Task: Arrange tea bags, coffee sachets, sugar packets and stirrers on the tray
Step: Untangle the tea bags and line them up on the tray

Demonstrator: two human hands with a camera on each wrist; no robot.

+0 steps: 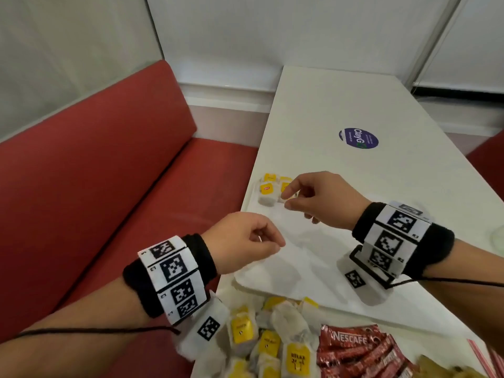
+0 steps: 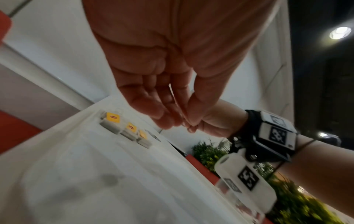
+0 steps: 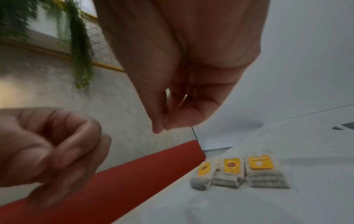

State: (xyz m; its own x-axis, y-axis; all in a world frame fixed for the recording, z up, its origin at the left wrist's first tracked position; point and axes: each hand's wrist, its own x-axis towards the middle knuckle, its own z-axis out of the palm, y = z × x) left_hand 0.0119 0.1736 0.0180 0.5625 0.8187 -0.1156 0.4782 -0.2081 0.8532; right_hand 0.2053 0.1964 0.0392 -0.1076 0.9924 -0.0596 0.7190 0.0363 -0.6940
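Observation:
A white tray [image 1: 300, 268] lies on the white table. Several yellow-tagged tea bags [image 1: 267, 190] sit side by side in its far left corner, also visible in the wrist views [image 2: 113, 119] [image 3: 260, 166]. My right hand [image 1: 287, 199] hovers just right of and above them. Its thumb and forefinger tips meet [image 3: 161, 127] with nothing between them. My left hand [image 1: 270, 245] hangs over the tray's near left part, fingers curled against the thumb [image 2: 178, 122], and I see nothing in it. It appears blurred in the right wrist view [image 3: 76, 136].
A loose pile of tea bags [image 1: 272, 336] lies in front of the tray, with red Nescafe sachets [image 1: 354, 350] and brownish packets [image 1: 441, 369] to its right. Striped sticks [image 1: 488, 358] show at the corner. A red bench [image 1: 109, 186] runs along the left; a round sticker [image 1: 358, 138] marks the table.

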